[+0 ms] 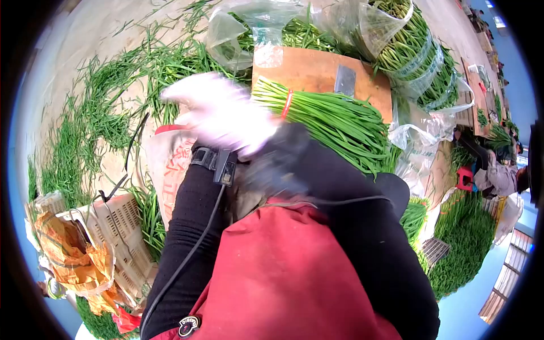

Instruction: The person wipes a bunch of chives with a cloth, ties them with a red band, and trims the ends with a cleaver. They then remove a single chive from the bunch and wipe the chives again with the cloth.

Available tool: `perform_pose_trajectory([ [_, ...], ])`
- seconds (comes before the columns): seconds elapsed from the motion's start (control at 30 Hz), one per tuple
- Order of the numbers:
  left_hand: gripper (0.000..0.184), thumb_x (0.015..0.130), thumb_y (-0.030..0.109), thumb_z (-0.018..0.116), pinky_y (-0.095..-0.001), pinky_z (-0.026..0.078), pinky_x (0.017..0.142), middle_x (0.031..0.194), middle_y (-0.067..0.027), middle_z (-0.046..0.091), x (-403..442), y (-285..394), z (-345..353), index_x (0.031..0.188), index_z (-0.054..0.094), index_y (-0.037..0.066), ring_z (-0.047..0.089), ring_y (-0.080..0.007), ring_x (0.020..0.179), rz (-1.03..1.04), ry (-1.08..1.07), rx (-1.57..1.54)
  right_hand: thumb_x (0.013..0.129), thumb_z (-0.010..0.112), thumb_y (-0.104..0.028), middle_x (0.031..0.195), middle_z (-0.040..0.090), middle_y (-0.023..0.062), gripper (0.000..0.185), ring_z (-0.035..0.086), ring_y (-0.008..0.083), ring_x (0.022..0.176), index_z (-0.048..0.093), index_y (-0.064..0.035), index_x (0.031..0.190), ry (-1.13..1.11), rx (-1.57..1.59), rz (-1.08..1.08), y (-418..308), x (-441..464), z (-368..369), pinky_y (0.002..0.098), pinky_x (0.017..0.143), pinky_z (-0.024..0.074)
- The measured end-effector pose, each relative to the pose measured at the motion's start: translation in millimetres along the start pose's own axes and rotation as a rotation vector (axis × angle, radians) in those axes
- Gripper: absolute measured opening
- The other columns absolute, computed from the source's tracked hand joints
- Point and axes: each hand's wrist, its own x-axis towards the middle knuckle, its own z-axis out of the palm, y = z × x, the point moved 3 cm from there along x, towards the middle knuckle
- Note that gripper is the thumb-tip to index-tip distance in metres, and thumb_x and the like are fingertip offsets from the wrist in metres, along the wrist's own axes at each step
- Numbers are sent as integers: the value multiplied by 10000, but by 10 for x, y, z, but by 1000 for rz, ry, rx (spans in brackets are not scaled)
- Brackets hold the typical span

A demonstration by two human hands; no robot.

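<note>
A pale blur of gloved fingers fills the space left of the board. My left hand is in it, above a black wrist strap with a small device. My right sleeve bends in toward the same spot and ends in a dark smear; the right hand cannot be told apart there. Close beside the blur, a bundle of green garlic chives with a red band lies on a wooden board. Smearing hides whether either hand touches the bundle or holds anything.
Loose chives litter the floor at left. Clear plastic bags of green stalks stand behind the board. A white crate with torn orange wrapping is at lower left. More chives and another person are at right.
</note>
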Motion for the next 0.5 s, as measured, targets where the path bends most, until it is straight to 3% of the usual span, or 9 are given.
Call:
perform_pose_trajectory([
  [0.1, 250, 809, 106, 733, -280, 479, 788, 933, -95, 653, -438, 819, -14, 1003, 643, -23, 590, -147, 843, 264, 477, -12, 793, 720, -308, 1347, 538, 196, 653, 475, 341, 1286, 513, -27, 1344, -41, -189, 254, 865, -742, -723, 403, 1089, 372],
  [0.13, 186, 812, 122, 720, -269, 474, 779, 853, -44, 640, -654, 1012, 80, 935, 647, 3, 579, -126, 775, 210, 504, -182, 772, 745, -337, 1402, 484, 200, 760, 425, 347, 1329, 440, -47, 1405, -121, -301, 375, 1083, -961, -879, 395, 1115, 334],
  [0.17, 150, 836, 129, 687, -262, 470, 724, 803, -9, 612, -694, 874, 84, 921, 633, 18, 558, -108, 722, 142, 169, -300, 751, 771, -367, 1456, 431, 204, 873, 374, 353, 1372, 368, -68, 1465, -197, -414, 498, 1275, -1142, -998, 387, 1140, 296],
  [0.23, 124, 841, 182, 627, -254, 430, 602, 756, 16, 588, -1075, 614, 498, 847, 637, 58, 534, -91, 682, -121, 67, -348, 699, 803, -458, 1490, 352, 259, 1053, 283, 388, 1417, 256, -69, 1510, -384, -488, 695, 1613, -1359, -1124, 395, 1155, 264],
  [0.3, 275, 872, 333, 629, -240, 401, 614, 870, 4, 628, -1328, 511, 851, 993, 641, 86, 522, -94, 693, -375, -353, -357, 656, 817, -516, 1465, 346, 318, 1137, 328, 423, 1387, 221, -87, 1524, -514, -478, 820, 1576, -1352, -1191, 404, 1146, 277],
  [0.37, 370, 886, 440, 625, -275, 400, 727, 962, 12, 633, -1352, 361, 1086, 1041, 646, 105, 472, -99, 767, -576, -489, -311, 640, 820, -539, 1451, 348, 343, 1162, 366, 436, 1361, 214, -97, 1527, -597, -444, 881, 1598, -1374, -1170, 409, 1141, 285],
  [0.43, 456, 885, 475, 629, -345, 400, 857, 1047, -16, 628, -1297, 338, 1200, 1125, 605, 88, 508, -127, 892, -636, -471, -258, 639, 813, -552, 1410, 453, 260, 1168, 457, 416, 1293, 202, -116, 1534, -619, -377, 839, 1714, -1449, -1110, 462, 1126, 288],
  [0.47, 284, 919, 478, 596, -305, 381, 762, 749, 120, 516, -1297, 339, 1275, 953, 587, 196, 446, -36, 679, -635, -387, -291, 640, 812, -546, 1396, 474, 242, 1157, 470, 409, 1281, 212, -118, 1531, -616, -425, 829, 1760, -1484, -1077, 463, 1120, 295],
  [0.5, 393, 872, 515, 641, -357, 369, 852, 871, 86, 588, -1295, 284, 1318, 1094, 576, 197, 493, -78, 777, -629, -324, -330, 641, 811, -541, 1381, 496, 223, 1147, 482, 401, 1269, 221, -119, 1529, -613, -475, 817, 1768, -1507, -1045, 463, 1113, 303],
])
